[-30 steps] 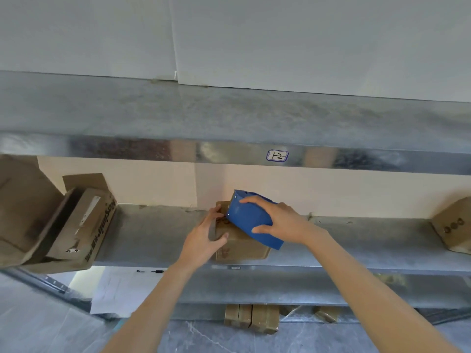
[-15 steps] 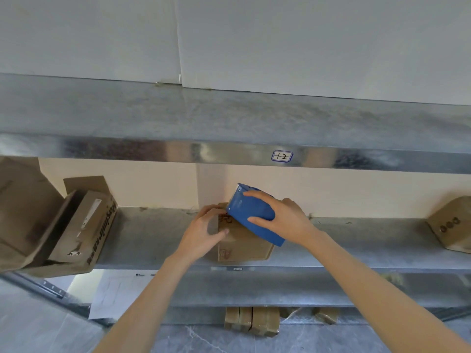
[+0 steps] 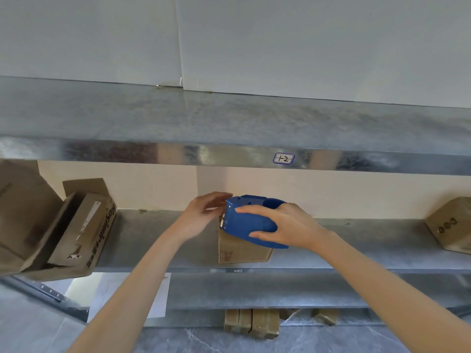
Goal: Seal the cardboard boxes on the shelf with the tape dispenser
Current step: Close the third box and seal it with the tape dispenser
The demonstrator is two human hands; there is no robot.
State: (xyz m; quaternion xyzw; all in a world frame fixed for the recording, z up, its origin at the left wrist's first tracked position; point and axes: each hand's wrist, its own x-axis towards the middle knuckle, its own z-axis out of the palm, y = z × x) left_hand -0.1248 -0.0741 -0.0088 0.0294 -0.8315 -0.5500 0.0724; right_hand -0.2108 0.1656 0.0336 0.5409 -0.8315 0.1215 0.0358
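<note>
My right hand is wrapped round the blue tape dispenser, with the fingers spread along its near side and the thumb at its lower edge. The dispenser lies tilted on top of a small cardboard box, with its toothed metal front end at the box's top left corner. The box stands upright on the middle shelf, near the front edge.

My left hand is at that same corner, just beside the dispenser's front end. Its fingers are curved over the top of the box with the thumb lower down, but I cannot tell whether they clamp the cardboard or only rest on it.

At the far left of the shelf a bigger open box leans with its flaps up. Another brown box sits tilted at the far right, well apart from my hands. The shelf above has a small label on its front rim. Under the shelf, a few flat brown packs stand on the floor, and a white sheet hangs to their left.
</note>
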